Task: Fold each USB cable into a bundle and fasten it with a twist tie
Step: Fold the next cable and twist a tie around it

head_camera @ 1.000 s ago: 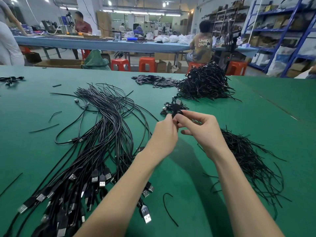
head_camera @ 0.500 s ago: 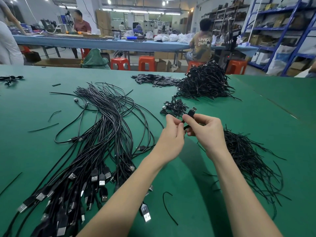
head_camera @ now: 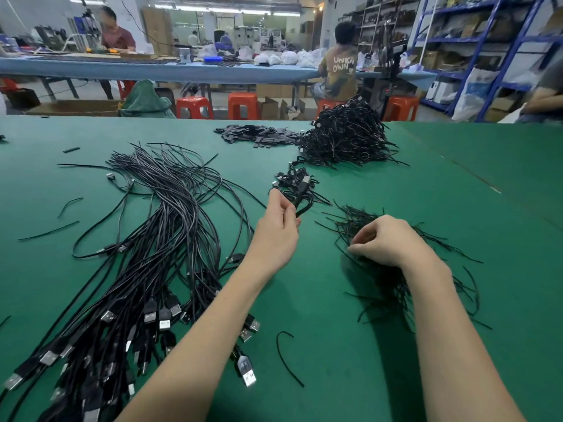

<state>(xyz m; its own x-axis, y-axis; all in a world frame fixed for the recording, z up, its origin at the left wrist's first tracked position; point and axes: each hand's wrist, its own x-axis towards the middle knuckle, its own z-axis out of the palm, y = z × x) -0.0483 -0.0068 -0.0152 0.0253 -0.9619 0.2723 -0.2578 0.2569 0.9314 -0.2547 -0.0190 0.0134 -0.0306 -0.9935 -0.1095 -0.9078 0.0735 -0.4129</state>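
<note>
My left hand [head_camera: 278, 228] pinches a folded black USB cable [head_camera: 303, 194], its plug pointing up and away above the green table [head_camera: 457, 208]. My right hand [head_camera: 387, 242] rests with curled fingers on a loose heap of black twist ties [head_camera: 393, 278] to the right; whether it has a tie between its fingers I cannot tell. A long spread of unfolded USB cables [head_camera: 143, 254] lies on the left, plugs toward me. A few tied bundles [head_camera: 294, 179] sit just beyond the held cable.
A tall pile of finished cable bundles [head_camera: 347, 138] and a flat heap of small black pieces [head_camera: 259, 137] lie at the far edge. A stray tie [head_camera: 285, 354] curls near my left forearm. People work at a blue bench beyond, with orange stools [head_camera: 243, 105].
My hands have parted. The right hand left the folded cable and dropped right onto the twist tie heap. The left hand keeps the cable and has shifted slightly left.
</note>
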